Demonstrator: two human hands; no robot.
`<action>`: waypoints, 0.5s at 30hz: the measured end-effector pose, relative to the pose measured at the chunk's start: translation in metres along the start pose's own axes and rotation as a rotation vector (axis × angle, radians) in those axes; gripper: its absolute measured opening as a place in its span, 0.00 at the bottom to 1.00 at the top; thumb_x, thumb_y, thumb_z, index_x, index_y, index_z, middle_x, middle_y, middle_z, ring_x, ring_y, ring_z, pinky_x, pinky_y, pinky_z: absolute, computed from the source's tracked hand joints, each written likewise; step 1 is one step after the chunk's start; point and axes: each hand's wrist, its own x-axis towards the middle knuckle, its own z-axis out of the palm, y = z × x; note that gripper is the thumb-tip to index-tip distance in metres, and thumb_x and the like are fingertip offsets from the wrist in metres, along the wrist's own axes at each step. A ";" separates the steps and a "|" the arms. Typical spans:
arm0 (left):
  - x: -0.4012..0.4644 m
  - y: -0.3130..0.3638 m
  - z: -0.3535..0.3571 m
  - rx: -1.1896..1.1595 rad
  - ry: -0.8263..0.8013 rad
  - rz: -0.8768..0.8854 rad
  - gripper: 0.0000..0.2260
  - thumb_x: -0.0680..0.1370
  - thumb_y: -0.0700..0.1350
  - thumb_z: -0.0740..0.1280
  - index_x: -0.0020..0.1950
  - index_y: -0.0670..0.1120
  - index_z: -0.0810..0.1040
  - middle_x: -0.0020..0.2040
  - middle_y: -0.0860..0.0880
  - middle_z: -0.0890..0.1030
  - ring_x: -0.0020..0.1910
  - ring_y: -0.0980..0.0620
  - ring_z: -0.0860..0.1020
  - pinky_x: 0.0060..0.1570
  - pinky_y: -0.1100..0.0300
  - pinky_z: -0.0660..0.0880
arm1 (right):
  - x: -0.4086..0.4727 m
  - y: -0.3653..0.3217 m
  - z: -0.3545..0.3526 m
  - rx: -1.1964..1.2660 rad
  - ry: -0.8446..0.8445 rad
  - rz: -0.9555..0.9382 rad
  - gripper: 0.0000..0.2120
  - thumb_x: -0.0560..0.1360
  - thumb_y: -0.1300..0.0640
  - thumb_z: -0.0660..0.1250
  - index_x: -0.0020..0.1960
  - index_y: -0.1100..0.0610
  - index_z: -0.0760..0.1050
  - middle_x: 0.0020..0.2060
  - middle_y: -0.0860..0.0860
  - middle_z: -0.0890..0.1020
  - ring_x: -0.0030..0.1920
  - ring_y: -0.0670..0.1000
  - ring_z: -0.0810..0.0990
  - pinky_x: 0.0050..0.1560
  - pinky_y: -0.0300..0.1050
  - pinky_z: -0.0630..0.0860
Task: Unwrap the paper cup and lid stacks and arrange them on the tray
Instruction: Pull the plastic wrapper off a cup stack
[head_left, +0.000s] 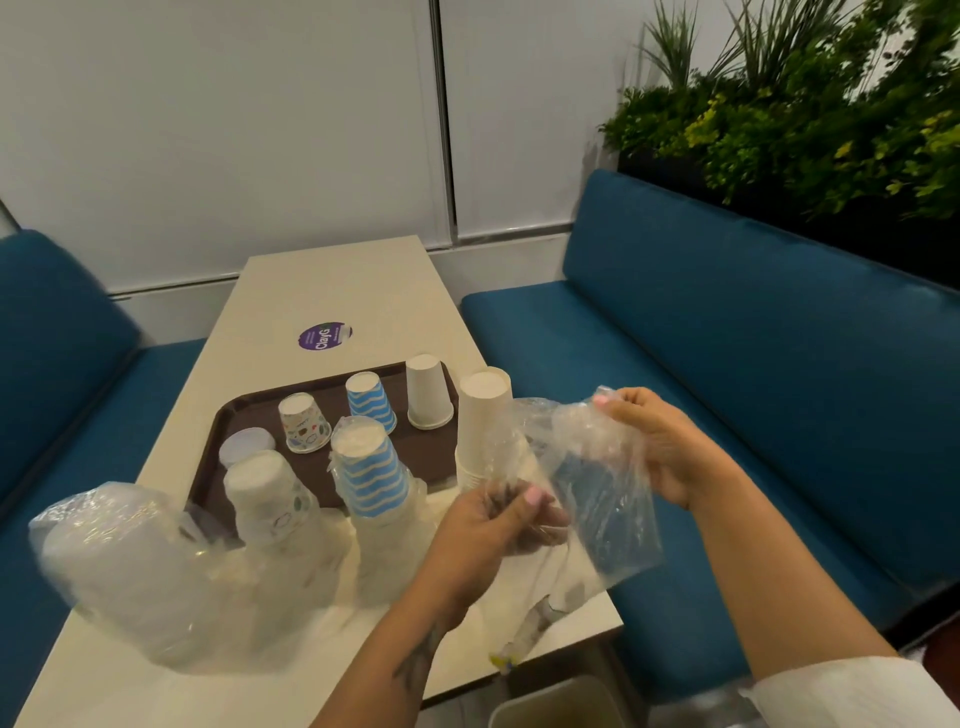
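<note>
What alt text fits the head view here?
Both hands, left and right, pinch an empty clear wrapper over a table. A brown tray holds three upturned cups and a lid; a bare white stack stands beside it, with wrapped stacks nearer.

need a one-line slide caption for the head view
Both hands stretch an emptied plastic wrapper beside white cup stack and brown tray.
</note>
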 end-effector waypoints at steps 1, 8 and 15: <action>0.000 0.000 0.000 -0.072 0.026 -0.011 0.09 0.77 0.48 0.63 0.46 0.46 0.80 0.43 0.45 0.85 0.42 0.48 0.84 0.44 0.59 0.78 | -0.003 0.000 -0.003 0.021 -0.059 0.056 0.25 0.70 0.45 0.72 0.59 0.59 0.74 0.55 0.57 0.81 0.50 0.55 0.83 0.50 0.53 0.79; -0.010 0.003 -0.001 -0.190 0.031 -0.009 0.13 0.76 0.51 0.60 0.54 0.51 0.80 0.50 0.49 0.85 0.48 0.47 0.83 0.45 0.59 0.79 | -0.028 0.013 -0.007 -0.105 -0.219 0.186 0.44 0.58 0.43 0.81 0.67 0.58 0.69 0.57 0.59 0.81 0.54 0.59 0.83 0.47 0.54 0.80; -0.034 0.000 -0.024 -0.410 -0.112 -0.196 0.18 0.76 0.54 0.56 0.57 0.46 0.77 0.45 0.47 0.85 0.45 0.47 0.84 0.48 0.51 0.78 | -0.046 0.011 0.008 0.045 -0.011 -0.028 0.13 0.73 0.57 0.69 0.55 0.62 0.78 0.40 0.54 0.84 0.36 0.50 0.83 0.33 0.41 0.79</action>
